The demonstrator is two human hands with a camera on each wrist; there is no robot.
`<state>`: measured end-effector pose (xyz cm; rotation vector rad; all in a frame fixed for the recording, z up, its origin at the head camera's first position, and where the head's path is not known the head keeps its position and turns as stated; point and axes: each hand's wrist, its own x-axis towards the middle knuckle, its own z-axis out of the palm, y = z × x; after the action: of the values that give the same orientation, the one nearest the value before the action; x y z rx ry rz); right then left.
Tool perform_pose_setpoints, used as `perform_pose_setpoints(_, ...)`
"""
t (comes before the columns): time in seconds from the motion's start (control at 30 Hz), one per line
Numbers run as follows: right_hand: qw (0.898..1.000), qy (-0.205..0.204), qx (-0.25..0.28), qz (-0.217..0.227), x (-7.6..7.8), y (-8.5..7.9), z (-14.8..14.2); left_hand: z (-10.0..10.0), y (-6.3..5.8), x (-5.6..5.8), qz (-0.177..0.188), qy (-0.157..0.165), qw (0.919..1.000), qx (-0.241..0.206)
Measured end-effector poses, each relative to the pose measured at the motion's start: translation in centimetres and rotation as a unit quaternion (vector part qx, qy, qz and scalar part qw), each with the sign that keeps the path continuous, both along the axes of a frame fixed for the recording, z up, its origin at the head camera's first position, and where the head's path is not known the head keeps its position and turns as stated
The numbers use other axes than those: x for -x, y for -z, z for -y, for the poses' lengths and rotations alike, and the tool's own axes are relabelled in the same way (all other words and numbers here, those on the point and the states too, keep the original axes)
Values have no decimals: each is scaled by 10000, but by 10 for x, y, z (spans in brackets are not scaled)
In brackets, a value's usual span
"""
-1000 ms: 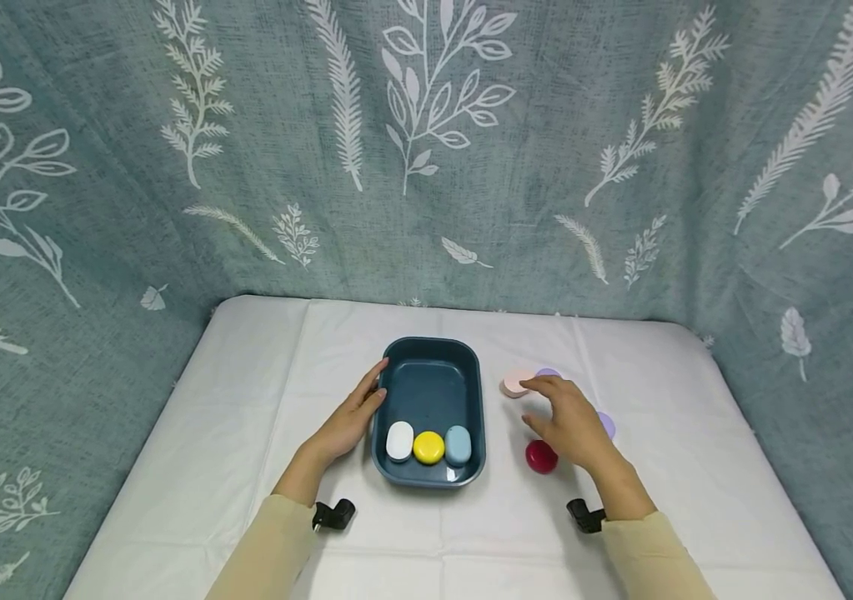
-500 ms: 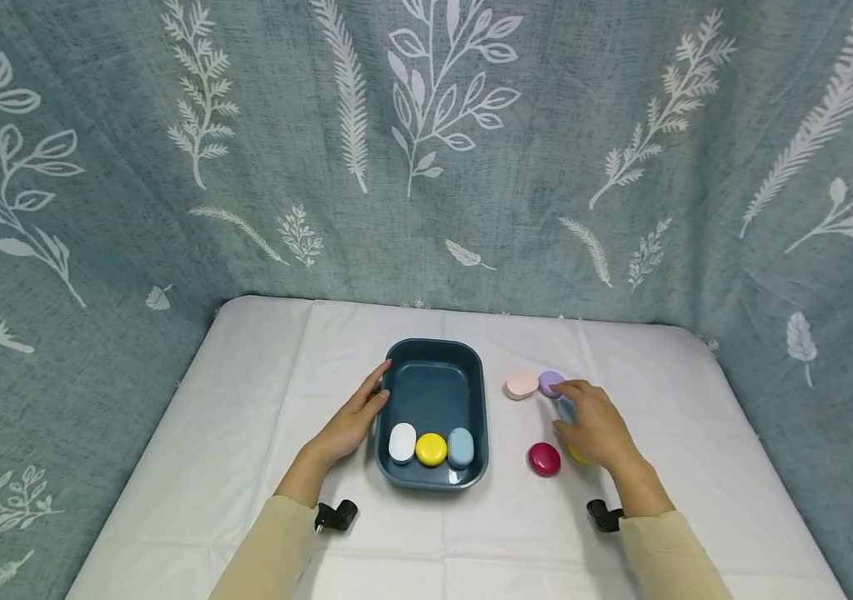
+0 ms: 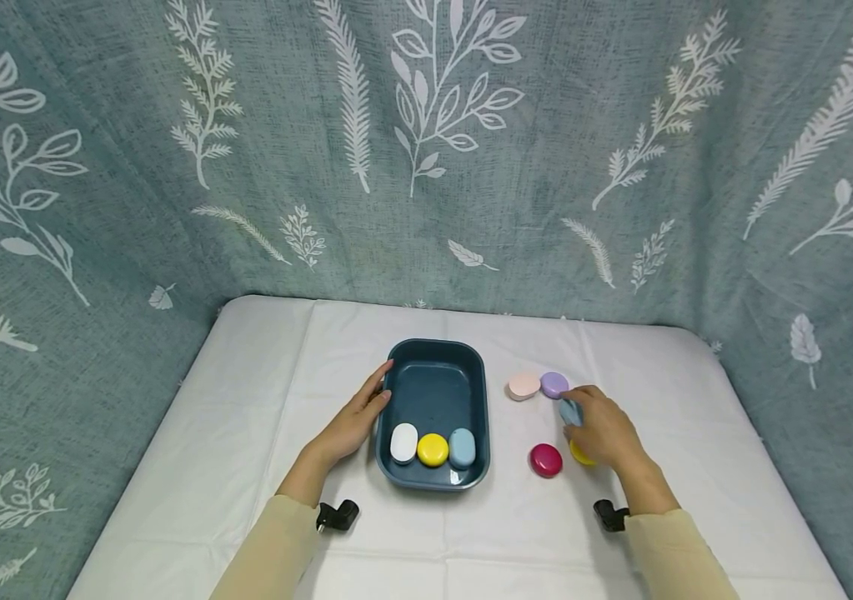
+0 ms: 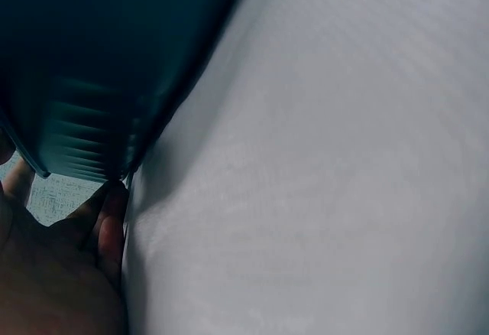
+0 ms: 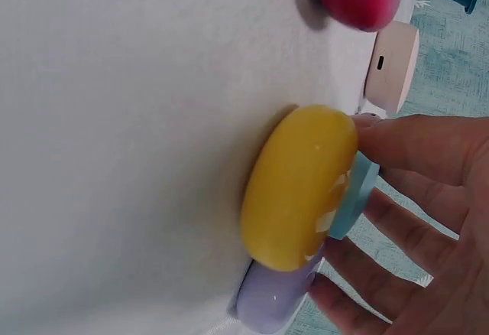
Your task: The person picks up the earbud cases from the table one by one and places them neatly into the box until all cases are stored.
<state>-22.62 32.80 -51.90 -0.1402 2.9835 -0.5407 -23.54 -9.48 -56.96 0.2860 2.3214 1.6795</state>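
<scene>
My left hand [image 3: 352, 422] rests with extended fingers against the left side of a dark blue tray [image 3: 437, 346]; the left wrist view shows its fingers [image 4: 111, 224] at the tray's wall. A white case [image 3: 403, 443], a yellow case [image 3: 433, 450] and a light blue case [image 3: 462, 448] line the tray's near end. On the right, my right hand [image 3: 606, 429] pinches another light blue earbud case [image 3: 570, 412] between thumb and fingers. Another yellow case [image 5: 302, 190] stands close by, partly hidden by the hand in the head view. Beside it sits a lilac case [image 5: 267, 297].
A pale pink earbud case [image 3: 523, 386], with a port slot visible in the right wrist view, and a lilac case [image 3: 554, 384] lie beyond the right hand. Nearer the tray is a dark red case [image 3: 546, 460]. Patterned green curtain [image 3: 426, 250] hangs behind the white-covered table [image 3: 366, 550].
My right hand has moved right and slightly nearer, away from the pink case, and closed its fingers on the light blue case. My left hand has stayed at the tray.
</scene>
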Motion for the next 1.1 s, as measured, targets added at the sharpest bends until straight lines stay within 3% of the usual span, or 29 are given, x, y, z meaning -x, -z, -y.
perform_pose_setpoints(0.67,9999,-127,72,21,-1,-2,3,1,-1,-2,-22,12,10000,5)
perform_pose_setpoints(1.1,9996,-249,43,-154,-3,-18,17,0,-1,0,6,15,10000,4)
